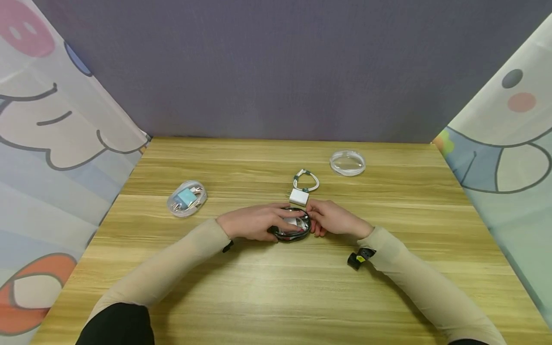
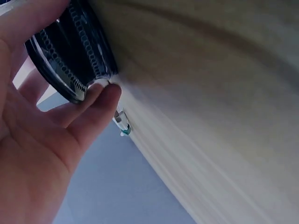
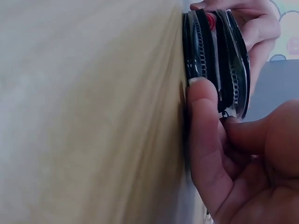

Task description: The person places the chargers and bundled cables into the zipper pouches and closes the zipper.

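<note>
Round black zip case [image 3: 223,65] w/ clear top sits on the counter [image 1: 276,297], btwn the 2 hands, mid-scene. L hand [image 1: 254,223] grips it from its left: fingers over the clear top & round the edge. R hand [image 1: 332,218], at the case's right edge, pinches the small zip pull [image 3: 225,114] btwn thumb & fingers. Two rows of zip teeth stand apart on the case's side, w/ a red bit showing btwn them in the R wrist view; other contents hard to ID.

Just behind the case: white charger [image 1: 299,197], prongs pointing left, & a looped white cable [image 1: 318,182] w/ dark green bits, right behind the charger. Farther back & right, clear round container [image 1: 347,172]. Well off to the left, another clear round case [image 1: 187,211] holding a light-blue block [image 1: 187,196] + cables. Grey wall [image 1: 276,72] behind the counter
</note>
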The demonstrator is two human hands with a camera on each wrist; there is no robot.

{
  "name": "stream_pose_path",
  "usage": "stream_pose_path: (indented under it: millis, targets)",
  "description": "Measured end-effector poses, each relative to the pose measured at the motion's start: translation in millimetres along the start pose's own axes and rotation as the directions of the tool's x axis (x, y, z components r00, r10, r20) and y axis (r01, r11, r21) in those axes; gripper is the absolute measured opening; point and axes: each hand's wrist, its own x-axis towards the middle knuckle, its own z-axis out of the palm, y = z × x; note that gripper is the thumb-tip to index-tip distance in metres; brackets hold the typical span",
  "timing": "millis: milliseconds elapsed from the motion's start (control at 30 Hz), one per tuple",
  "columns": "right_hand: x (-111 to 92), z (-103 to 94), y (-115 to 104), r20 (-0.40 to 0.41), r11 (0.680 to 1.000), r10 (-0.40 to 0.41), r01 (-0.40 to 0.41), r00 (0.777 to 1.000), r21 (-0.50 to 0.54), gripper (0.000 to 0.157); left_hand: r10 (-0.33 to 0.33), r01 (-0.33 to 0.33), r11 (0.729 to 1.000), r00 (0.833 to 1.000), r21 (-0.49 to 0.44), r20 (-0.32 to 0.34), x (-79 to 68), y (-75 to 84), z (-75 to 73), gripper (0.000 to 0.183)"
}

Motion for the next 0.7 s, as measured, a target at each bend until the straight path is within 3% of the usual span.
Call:
stream_pose_path:
  millis: [233,700]
  targets:
    - [-0.6,-1.9,1.9,-0.011,0.998,0.006,-0.005,1.000,0.067,0.013,-0.027,0.027,0.999,1.000,0.033,0.014,0.7,-0.9,-1.5,0.061]
    - [-11.9,-3.3,4.1,0.008,0.995,0.021,-0.021,1.000,0.102,0.015,-0.079,0.077,0.994,0.996,0.077,0.029,0.2,2.2,-1.8,0.060]
